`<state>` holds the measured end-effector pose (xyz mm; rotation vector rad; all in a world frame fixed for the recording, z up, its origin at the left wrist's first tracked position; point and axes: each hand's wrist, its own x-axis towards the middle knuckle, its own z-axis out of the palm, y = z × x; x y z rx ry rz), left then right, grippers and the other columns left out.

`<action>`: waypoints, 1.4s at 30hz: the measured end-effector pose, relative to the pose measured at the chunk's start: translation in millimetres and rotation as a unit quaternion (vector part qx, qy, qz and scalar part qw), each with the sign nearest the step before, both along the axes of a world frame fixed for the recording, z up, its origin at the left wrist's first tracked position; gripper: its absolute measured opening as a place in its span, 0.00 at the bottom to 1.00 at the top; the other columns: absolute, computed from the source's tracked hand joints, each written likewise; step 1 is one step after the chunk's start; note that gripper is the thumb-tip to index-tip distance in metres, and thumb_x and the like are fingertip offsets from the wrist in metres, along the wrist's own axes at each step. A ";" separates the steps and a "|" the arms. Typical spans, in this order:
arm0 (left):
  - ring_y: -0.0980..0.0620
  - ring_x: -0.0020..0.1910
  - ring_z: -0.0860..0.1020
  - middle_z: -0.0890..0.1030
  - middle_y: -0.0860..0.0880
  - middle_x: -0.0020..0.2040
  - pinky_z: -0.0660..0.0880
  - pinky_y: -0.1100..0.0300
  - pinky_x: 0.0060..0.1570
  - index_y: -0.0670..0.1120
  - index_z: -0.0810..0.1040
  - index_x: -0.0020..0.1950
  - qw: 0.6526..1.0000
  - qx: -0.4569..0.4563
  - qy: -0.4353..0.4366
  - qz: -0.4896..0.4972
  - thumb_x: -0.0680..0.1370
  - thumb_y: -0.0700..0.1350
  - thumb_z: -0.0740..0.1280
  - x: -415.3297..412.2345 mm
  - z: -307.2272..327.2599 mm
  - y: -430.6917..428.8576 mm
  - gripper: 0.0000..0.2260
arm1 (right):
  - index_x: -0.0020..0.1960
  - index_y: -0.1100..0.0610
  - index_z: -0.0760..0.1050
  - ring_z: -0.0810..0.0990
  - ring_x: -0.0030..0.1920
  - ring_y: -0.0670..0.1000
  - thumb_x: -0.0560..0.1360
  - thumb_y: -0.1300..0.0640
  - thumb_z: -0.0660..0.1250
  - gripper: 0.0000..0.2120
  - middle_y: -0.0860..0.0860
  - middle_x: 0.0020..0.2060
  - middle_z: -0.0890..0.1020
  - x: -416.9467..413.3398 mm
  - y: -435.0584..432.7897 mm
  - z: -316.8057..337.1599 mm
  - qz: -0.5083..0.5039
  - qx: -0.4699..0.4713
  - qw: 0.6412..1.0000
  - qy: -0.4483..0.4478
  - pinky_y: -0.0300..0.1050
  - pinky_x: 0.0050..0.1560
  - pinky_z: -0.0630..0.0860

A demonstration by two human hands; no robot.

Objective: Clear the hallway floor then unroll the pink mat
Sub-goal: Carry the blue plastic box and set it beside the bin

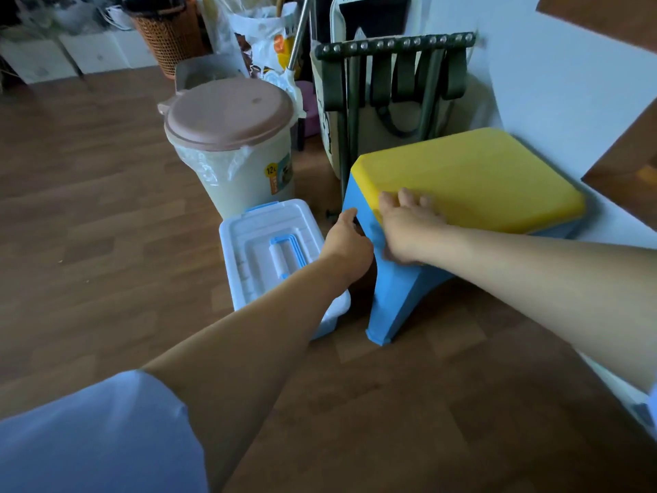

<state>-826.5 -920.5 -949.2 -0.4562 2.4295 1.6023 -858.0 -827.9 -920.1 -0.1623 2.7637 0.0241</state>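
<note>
A plastic stool (473, 176) with a yellow seat and blue legs stands on the wooden floor against the white wall, at the right. My right hand (405, 225) grips the near left edge of the seat, fingers on top and thumb on the blue side. My left hand (346, 243) touches the stool's blue left corner leg just beside it, fingers curled round the leg's far side. No pink mat is in view.
A white storage box (256, 236) with blue handle lies left of the stool. Behind it stands a cream bin with a pink lid (227, 112). A folded green stool (394, 76), bags and an orange basket (170, 33) crowd the wall. Open wooden floor (89, 208) stretches left.
</note>
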 end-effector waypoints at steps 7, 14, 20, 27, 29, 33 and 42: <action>0.45 0.64 0.74 0.67 0.45 0.72 0.74 0.57 0.50 0.51 0.52 0.77 0.998 0.020 -0.016 -0.064 0.75 0.32 0.64 -10.0 -0.9 13.7 0.36 | 0.77 0.53 0.41 0.49 0.75 0.66 0.69 0.52 0.75 0.51 0.57 0.76 0.48 -6.9 9.2 8.8 0.065 0.025 0.997 -0.044 0.65 0.70 0.59; 0.46 0.71 0.67 0.63 0.46 0.75 0.68 0.56 0.66 0.48 0.48 0.78 0.996 -0.025 -0.027 -0.081 0.78 0.33 0.59 -15.1 2.5 14.1 0.32 | 0.78 0.53 0.41 0.44 0.76 0.64 0.72 0.54 0.72 0.48 0.54 0.78 0.43 -30.1 20.8 6.5 0.070 -0.006 0.997 -0.026 0.65 0.73 0.51; 0.41 0.64 0.73 0.71 0.39 0.67 0.71 0.51 0.60 0.40 0.58 0.73 0.992 -0.123 0.001 0.007 0.77 0.37 0.62 -12.0 13.6 -9.0 0.25 | 0.76 0.59 0.50 0.52 0.75 0.63 0.75 0.57 0.68 0.37 0.57 0.75 0.54 -29.4 16.8 3.9 0.073 -0.012 0.997 0.017 0.56 0.74 0.56; 0.43 0.56 0.74 0.74 0.39 0.63 0.71 0.55 0.55 0.38 0.65 0.68 0.981 -0.175 0.027 0.082 0.76 0.37 0.60 -7.3 30.2 -51.4 0.20 | 0.61 0.60 0.69 0.68 0.65 0.59 0.76 0.53 0.64 0.17 0.57 0.61 0.72 -10.5 -51.9 16.0 0.151 -0.118 0.974 0.119 0.54 0.66 0.63; 0.48 0.49 0.70 0.75 0.41 0.58 0.69 0.56 0.51 0.38 0.67 0.68 0.977 -0.187 0.026 0.095 0.77 0.38 0.60 -5.4 31.1 -68.5 0.19 | 0.60 0.60 0.69 0.69 0.64 0.59 0.76 0.53 0.64 0.16 0.57 0.60 0.73 -11.0 -66.3 18.9 0.153 -0.138 0.971 0.123 0.53 0.64 0.65; 0.49 0.49 0.70 0.70 0.47 0.53 0.69 0.59 0.48 0.41 0.68 0.67 0.977 -0.167 0.002 0.130 0.77 0.36 0.58 -3.2 32.1 -100.8 0.18 | 0.59 0.60 0.70 0.70 0.63 0.59 0.77 0.50 0.64 0.16 0.57 0.60 0.73 -15.2 -85.8 19.7 0.150 -0.153 0.971 0.106 0.51 0.60 0.68; 0.45 0.60 0.74 0.72 0.45 0.67 0.68 0.60 0.47 0.43 0.67 0.71 0.976 -0.162 -0.007 0.147 0.77 0.37 0.58 -10.7 85.0 -143.2 0.21 | 0.60 0.60 0.70 0.70 0.63 0.59 0.76 0.49 0.64 0.18 0.58 0.60 0.73 -30.8 -116.2 71.1 0.166 -0.152 0.970 0.097 0.50 0.59 0.69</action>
